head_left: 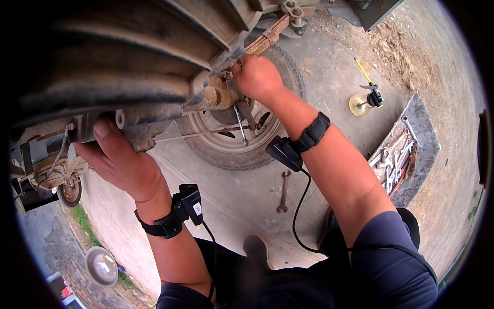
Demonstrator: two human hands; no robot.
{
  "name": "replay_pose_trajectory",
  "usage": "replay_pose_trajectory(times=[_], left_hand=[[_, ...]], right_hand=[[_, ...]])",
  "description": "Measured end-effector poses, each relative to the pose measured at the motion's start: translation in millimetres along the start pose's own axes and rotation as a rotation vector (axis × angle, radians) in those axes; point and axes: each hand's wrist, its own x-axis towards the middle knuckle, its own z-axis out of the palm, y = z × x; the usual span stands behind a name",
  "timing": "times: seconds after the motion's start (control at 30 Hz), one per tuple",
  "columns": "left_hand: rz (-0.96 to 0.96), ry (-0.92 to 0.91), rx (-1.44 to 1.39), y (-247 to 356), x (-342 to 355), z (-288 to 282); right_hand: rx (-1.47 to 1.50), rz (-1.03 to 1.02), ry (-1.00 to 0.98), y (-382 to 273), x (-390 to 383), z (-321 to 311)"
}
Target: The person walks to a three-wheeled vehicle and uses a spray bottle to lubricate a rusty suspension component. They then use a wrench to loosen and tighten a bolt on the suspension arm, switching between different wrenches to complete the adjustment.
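Note:
My left hand (123, 165) is closed about a dark metal housing (92, 126) under the vehicle, beside a rusty pipe-like part (152, 114). Its thumb presses on the near face; the fingertips are hidden behind. My right hand (256, 77) is curled into a fist against the far end of the rusty axle (213, 99), near a leaf spring (268, 38). What it holds, if anything, is hidden. Just below the right hand a shiny wrench (240, 125) hangs at the linkage, in front of the wheel (231, 139). A thin rod (190, 135) runs across the wheel.
An open-ended wrench (284, 191) lies on the concrete floor near my shoe (256, 248). To the right, a metal tray (424, 149) holds several wrenches, with an oil can (360, 105) beyond it. A ribbed metal body (128, 51) overhangs at upper left. A basin (101, 266) stands lower left.

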Motion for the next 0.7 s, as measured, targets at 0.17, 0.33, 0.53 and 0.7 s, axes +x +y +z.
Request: replay_pose_trajectory(times=[0.17,0.33,0.53,0.7], left_hand=[[-0.003,-0.001,-0.025,0.2,-0.9,0.5],[-0.009,0.021,0.004,1.6,-0.3,0.1],[-0.011,0.029,-0.019,2.6,-2.7,3.4],[0.004,0.03,-0.033,-4.1,0.7,-1.2]], right_hand=[[-0.02,-0.023,-0.072,-4.9,2.3,4.4],[0.071,-0.06,0.118,-3.9,-26.5,3.4],[0.124,-0.133,0.142,7.6,-44.6,3.8],[0.101,-0.197,0.166,15.3,-60.8,7.9]])
